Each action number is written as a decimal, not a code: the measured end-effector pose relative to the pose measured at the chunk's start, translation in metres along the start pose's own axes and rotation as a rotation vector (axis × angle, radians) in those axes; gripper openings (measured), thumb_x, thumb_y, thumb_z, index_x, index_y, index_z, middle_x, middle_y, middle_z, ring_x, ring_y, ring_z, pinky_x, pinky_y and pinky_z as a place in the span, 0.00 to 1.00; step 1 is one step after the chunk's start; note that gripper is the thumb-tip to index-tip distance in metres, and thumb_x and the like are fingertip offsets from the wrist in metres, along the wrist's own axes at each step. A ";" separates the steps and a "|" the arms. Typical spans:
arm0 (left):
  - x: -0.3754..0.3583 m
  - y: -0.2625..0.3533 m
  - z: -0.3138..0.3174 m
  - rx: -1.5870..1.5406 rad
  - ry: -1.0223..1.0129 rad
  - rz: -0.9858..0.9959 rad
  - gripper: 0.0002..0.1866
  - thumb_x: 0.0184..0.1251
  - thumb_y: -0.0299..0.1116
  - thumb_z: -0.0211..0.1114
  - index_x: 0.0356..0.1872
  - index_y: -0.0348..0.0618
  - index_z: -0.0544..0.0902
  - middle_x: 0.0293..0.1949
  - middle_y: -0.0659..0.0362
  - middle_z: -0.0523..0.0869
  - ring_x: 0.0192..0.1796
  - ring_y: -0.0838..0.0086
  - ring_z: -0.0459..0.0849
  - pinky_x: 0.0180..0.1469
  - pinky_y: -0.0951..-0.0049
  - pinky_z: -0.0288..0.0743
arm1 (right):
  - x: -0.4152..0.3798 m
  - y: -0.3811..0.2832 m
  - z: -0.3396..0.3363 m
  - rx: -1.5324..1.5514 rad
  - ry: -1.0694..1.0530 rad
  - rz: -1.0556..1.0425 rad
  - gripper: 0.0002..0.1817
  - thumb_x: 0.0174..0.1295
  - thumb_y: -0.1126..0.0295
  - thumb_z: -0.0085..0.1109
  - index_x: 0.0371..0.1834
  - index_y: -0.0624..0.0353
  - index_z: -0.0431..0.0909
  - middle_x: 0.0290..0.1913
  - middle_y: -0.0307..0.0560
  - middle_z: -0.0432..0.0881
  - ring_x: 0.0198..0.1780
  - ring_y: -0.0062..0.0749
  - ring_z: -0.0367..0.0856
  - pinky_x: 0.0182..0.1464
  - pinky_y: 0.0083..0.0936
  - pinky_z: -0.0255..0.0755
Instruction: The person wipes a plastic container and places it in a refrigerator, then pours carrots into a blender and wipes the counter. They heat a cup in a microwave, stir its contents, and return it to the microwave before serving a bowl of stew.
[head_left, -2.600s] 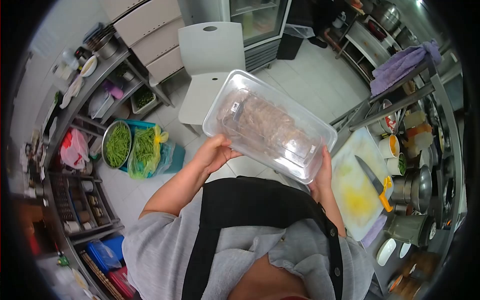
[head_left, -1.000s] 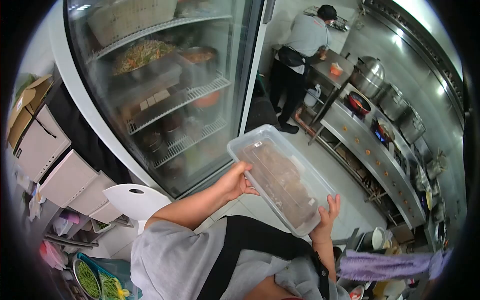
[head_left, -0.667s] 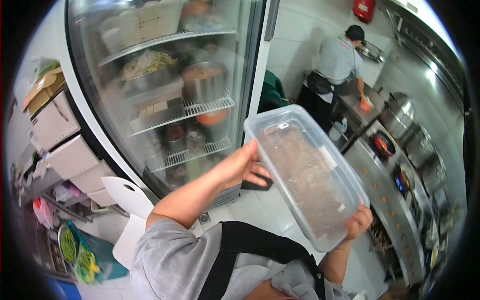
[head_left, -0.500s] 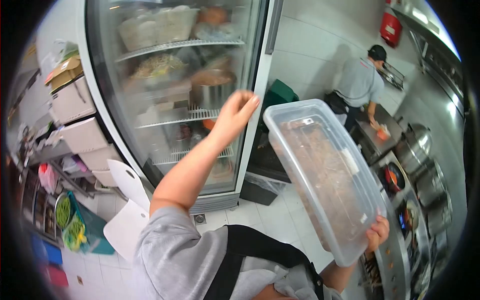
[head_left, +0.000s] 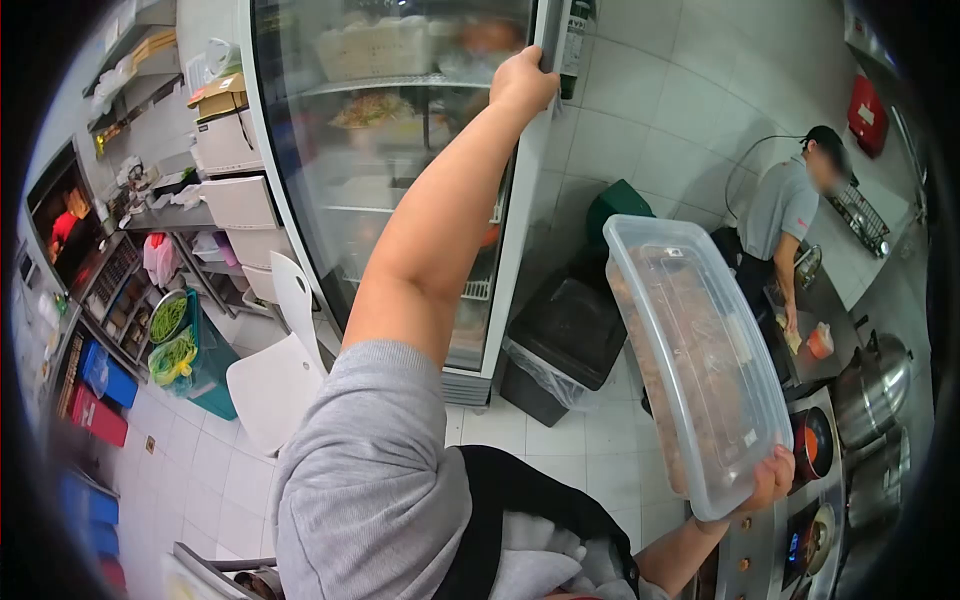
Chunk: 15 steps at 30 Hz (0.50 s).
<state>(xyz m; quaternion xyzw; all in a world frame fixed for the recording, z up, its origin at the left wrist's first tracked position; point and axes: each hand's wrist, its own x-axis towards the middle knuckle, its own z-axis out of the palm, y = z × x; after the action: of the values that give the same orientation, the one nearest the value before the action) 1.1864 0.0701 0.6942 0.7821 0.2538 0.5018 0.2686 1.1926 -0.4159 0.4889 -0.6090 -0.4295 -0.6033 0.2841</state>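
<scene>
My left hand [head_left: 524,82] reaches up to the right edge of the glass fridge door [head_left: 400,215], its fingers curled around the door handle, which the hand mostly hides. Behind the glass are shelves with a white basket [head_left: 370,50], a heap of pale food [head_left: 372,110] and other containers. On the right, my right hand [head_left: 770,485] grips the lower end of a clear lidded plastic storage box [head_left: 695,360]. The box is tilted, and brownish contents show through its wall and lid.
A black bin [head_left: 567,325] stands beside the fridge. A co-worker [head_left: 775,215] works at a metal counter on the right, near pots [head_left: 870,380] and a stove. To the left are a white chair [head_left: 270,390] and a green crate [head_left: 205,370] with green vegetables.
My left hand has moved up to the fridge door's handle and closed around it. The view has shifted, and the box remains in my right hand.
</scene>
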 end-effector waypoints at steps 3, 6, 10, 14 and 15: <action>0.005 -0.013 0.012 -0.010 0.025 0.005 0.11 0.52 0.33 0.63 0.35 0.38 0.76 0.29 0.53 0.84 0.28 0.68 0.85 0.30 0.71 0.79 | 0.001 0.007 0.005 0.034 -0.069 0.032 0.29 0.50 0.66 0.67 0.52 0.52 0.60 0.50 0.48 0.62 0.56 0.47 0.67 0.58 0.45 0.66; 0.006 -0.024 0.021 -0.032 0.110 0.065 0.10 0.52 0.31 0.63 0.34 0.38 0.77 0.26 0.56 0.82 0.26 0.73 0.83 0.29 0.72 0.79 | 0.006 0.007 0.017 0.043 -0.093 0.073 0.24 0.51 0.73 0.63 0.48 0.51 0.61 0.47 0.46 0.62 0.55 0.45 0.67 0.56 0.43 0.68; -0.028 -0.010 -0.009 -0.126 0.054 0.086 0.12 0.50 0.33 0.63 0.34 0.38 0.79 0.31 0.50 0.84 0.32 0.61 0.84 0.37 0.63 0.76 | -0.008 0.025 0.042 0.068 -0.114 0.047 0.30 0.47 0.74 0.67 0.51 0.50 0.60 0.51 0.48 0.63 0.56 0.46 0.68 0.58 0.44 0.66; -0.091 0.006 -0.073 -0.246 -0.098 0.162 0.11 0.57 0.38 0.65 0.32 0.41 0.78 0.21 0.64 0.76 0.22 0.83 0.75 0.24 0.78 0.70 | -0.017 0.035 0.062 0.123 -0.060 0.026 0.25 0.50 0.76 0.65 0.49 0.51 0.62 0.50 0.48 0.66 0.53 0.45 0.71 0.56 0.42 0.68; -0.110 0.016 -0.096 -0.188 -0.121 0.126 0.11 0.59 0.38 0.65 0.32 0.41 0.78 0.22 0.64 0.76 0.22 0.83 0.74 0.23 0.80 0.67 | -0.019 0.038 0.064 0.139 -0.047 0.040 0.23 0.51 0.77 0.63 0.46 0.50 0.63 0.48 0.47 0.65 0.52 0.44 0.71 0.55 0.41 0.69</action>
<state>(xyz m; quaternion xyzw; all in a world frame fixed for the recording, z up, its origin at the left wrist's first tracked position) 1.0597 0.0013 0.6670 0.7965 0.1395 0.4913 0.3237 1.2591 -0.3816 0.4694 -0.6101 -0.4646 -0.5520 0.3274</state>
